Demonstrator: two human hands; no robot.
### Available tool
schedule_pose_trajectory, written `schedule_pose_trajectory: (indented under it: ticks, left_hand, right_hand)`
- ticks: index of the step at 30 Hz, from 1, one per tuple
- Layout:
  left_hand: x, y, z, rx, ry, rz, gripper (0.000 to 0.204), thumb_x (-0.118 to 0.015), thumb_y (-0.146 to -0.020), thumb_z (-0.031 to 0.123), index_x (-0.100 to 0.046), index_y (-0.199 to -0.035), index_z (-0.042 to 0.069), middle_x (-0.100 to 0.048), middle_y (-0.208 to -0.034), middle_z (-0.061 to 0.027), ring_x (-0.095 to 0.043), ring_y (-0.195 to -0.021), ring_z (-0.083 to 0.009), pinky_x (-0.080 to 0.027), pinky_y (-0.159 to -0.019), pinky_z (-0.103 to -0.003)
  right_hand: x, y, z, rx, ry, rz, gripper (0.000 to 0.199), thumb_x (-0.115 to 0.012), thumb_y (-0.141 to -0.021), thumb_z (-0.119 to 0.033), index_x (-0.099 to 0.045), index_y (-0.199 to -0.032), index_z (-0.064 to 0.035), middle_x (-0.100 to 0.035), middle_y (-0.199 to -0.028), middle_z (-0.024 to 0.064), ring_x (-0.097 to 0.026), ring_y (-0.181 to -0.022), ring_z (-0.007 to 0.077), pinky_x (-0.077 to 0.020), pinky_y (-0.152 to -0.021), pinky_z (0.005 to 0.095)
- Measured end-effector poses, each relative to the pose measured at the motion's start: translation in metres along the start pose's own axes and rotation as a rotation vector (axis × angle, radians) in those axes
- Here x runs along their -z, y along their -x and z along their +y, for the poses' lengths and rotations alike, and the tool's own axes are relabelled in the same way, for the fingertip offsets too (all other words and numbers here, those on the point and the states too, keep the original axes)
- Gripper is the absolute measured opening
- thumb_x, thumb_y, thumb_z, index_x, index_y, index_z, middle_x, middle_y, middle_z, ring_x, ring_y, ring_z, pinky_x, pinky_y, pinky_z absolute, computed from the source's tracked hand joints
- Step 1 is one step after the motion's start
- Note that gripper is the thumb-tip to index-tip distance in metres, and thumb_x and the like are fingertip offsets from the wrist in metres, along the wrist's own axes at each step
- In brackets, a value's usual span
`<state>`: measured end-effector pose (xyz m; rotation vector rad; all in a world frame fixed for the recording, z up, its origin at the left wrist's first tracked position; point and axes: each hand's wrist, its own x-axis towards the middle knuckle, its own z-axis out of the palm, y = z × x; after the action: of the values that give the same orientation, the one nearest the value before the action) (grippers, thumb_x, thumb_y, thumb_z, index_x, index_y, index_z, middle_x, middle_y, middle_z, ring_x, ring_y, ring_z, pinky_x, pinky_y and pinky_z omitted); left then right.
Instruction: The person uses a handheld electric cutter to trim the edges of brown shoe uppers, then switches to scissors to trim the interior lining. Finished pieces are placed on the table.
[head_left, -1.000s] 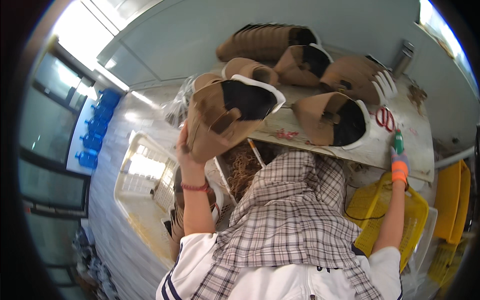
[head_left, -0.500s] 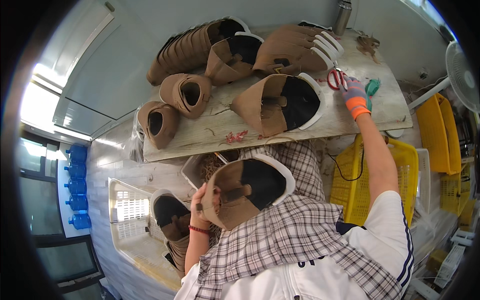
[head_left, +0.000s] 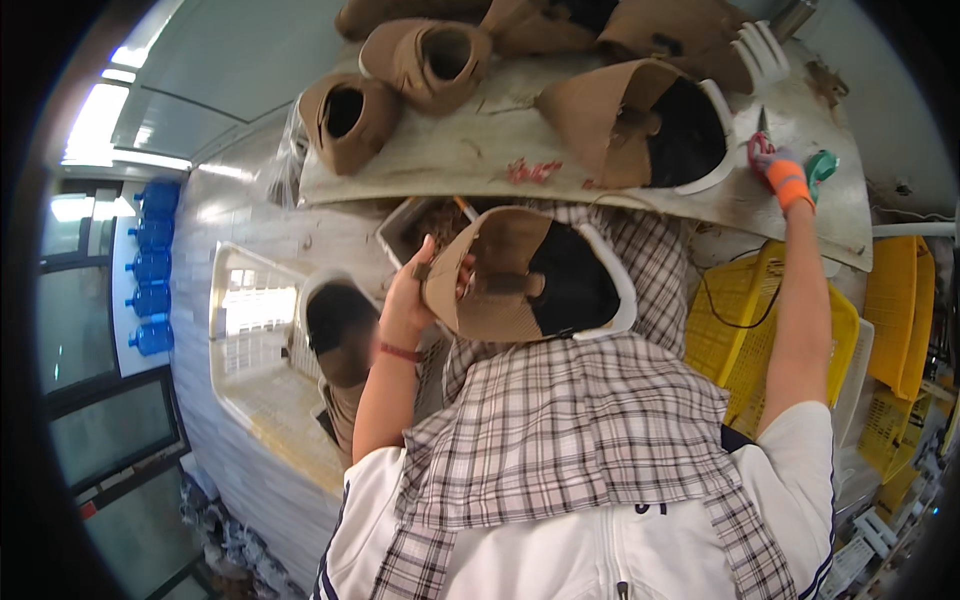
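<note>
Grey plank floor (head_left: 220, 430) extends left of the pale bench (head_left: 440, 155). The near edge runs just beyond a brown shoe upper (head_left: 515, 260), clamped above the lap by the left grip (head_left: 406, 300). The right grip (head_left: 785, 172) touches red-handled scissors (head_left: 757, 150); its closure cannot be determined. A gap separates red scraps (head_left: 533, 171) from uppers at left (head_left: 362, 148).

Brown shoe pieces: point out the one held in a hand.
The shoe piece in the bare left hand; no other is held, since the gloved right hand is at the red-handled scissors.
</note>
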<state>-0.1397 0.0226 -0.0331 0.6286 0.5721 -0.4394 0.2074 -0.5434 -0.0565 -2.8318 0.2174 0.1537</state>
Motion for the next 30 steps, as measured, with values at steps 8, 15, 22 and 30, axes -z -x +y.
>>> schedule_pose_trajectory:
  ticks: [8,15,22,30]
  left_hand:
    - [0.033,0.003,-0.039,-0.199,0.269,0.171,0.043,-0.048,-0.100,0.029,-0.056,-0.120,-0.009,-0.065,-0.106,-0.0199,-0.065,-0.093,-0.0284,-0.056,-0.084,-0.039]
    - [0.063,-0.029,-0.061,-0.240,0.401,-0.316,0.025,-0.054,-0.094,0.011,-0.057,-0.114,-0.003,-0.059,-0.117,-0.0111,-0.057,-0.107,-0.0273,-0.046,-0.098,-0.038]
    - [0.060,-0.085,-0.082,-0.364,0.055,0.081,0.030,-0.071,-0.087,0.010,-0.061,-0.115,0.004,-0.063,-0.098,-0.0029,-0.062,-0.081,-0.0140,-0.054,-0.068,-0.028]
    - [0.046,-0.079,-0.079,-0.373,0.015,0.004,0.041,-0.076,-0.085,0.014,-0.060,-0.121,0.004,-0.065,-0.110,-0.0049,-0.063,-0.096,-0.0169,-0.055,-0.079,-0.032]
  right_hand:
    - [-0.040,0.201,0.008,-0.157,-1.255,0.105,0.023,-0.063,-0.090,-0.005,-0.058,-0.112,-0.0013,-0.060,-0.078,0.0031,-0.055,-0.061,0.0129,-0.0443,-0.055,0.0267]
    - [-0.049,0.294,-0.125,0.735,-0.434,0.054,0.039,-0.073,-0.080,-0.020,-0.057,-0.112,-0.0030,-0.060,-0.102,0.0112,-0.060,-0.091,0.0261,-0.0490,-0.075,0.0353]
    - [-0.043,0.283,-0.176,0.990,0.111,-0.111,0.042,-0.074,-0.072,-0.032,-0.061,-0.103,-0.0061,-0.060,-0.099,0.0141,-0.057,-0.095,0.0320,-0.0464,-0.088,0.0406]
    - [-0.054,0.277,-0.192,0.973,0.316,-0.177,0.046,-0.074,-0.074,-0.036,-0.062,-0.105,-0.0047,-0.063,-0.100,0.0142,-0.060,-0.096,0.0297,-0.0475,-0.087,0.0396]
